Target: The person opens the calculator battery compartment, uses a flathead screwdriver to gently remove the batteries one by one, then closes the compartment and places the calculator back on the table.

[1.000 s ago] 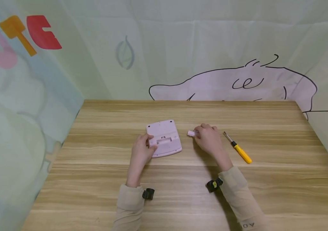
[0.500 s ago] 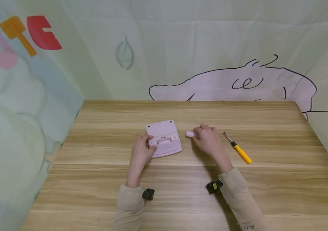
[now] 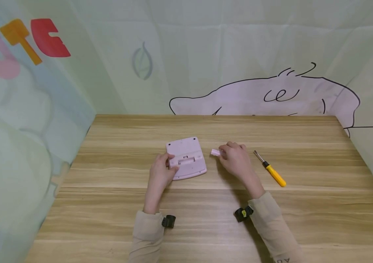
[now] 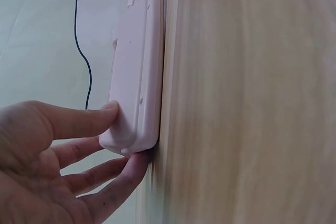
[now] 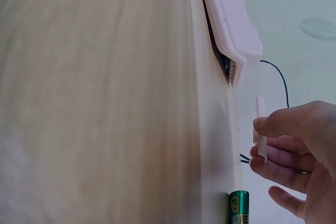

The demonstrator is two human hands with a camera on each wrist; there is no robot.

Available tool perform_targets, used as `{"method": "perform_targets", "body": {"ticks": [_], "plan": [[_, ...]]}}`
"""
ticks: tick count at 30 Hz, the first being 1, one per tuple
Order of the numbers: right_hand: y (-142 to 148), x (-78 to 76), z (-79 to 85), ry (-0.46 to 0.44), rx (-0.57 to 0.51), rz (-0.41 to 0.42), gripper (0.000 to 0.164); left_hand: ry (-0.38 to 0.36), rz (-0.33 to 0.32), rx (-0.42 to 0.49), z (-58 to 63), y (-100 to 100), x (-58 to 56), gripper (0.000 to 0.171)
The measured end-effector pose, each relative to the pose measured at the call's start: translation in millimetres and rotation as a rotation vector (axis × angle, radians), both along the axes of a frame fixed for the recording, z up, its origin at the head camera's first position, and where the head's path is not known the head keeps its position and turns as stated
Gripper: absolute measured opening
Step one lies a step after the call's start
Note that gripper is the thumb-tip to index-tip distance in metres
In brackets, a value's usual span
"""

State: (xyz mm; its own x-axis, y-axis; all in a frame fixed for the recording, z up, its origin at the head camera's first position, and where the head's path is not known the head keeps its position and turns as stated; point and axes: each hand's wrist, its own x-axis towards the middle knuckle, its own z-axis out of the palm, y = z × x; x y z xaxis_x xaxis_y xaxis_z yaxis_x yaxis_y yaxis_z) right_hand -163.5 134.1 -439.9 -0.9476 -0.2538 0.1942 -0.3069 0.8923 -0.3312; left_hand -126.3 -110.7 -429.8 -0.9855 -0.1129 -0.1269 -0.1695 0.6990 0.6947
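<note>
A pink calculator [image 3: 186, 148] lies face down on the wooden table, its narrow battery compartment [image 3: 186, 160] uncovered. My left hand [image 3: 160, 172] grips its left edge; the left wrist view shows the thumb [image 4: 100, 119] on the back and fingers tucked at the lower edge. To the right of the calculator, my right hand [image 3: 237, 159] pinches a small pink battery cover [image 3: 215, 152] between thumb and fingers. In the right wrist view the cover [image 5: 260, 129] is apart from the calculator [image 5: 231, 14]. A green battery [image 5: 239, 205] lies near that hand, hidden in the head view.
A screwdriver with a yellow handle [image 3: 276, 175] lies on the table [image 3: 206, 219] to the right of my right hand. Behind the table's far edge hangs a printed cloth [image 3: 193, 65], and another side of it rises on the left.
The battery cover has shifted slightly left in my right hand, toward the calculator. My left hand and the calculator stay in place.
</note>
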Motion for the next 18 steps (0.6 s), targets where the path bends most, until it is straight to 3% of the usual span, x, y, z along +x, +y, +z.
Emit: {"method": "perform_targets", "body": {"ticks": [18], "plan": [[-9.3, 3.8, 10.7, -0.038, -0.035, 0.014, 0.025, 0.006, 0.001, 0.002, 0.3, -0.6, 0.6, 0.039]]}}
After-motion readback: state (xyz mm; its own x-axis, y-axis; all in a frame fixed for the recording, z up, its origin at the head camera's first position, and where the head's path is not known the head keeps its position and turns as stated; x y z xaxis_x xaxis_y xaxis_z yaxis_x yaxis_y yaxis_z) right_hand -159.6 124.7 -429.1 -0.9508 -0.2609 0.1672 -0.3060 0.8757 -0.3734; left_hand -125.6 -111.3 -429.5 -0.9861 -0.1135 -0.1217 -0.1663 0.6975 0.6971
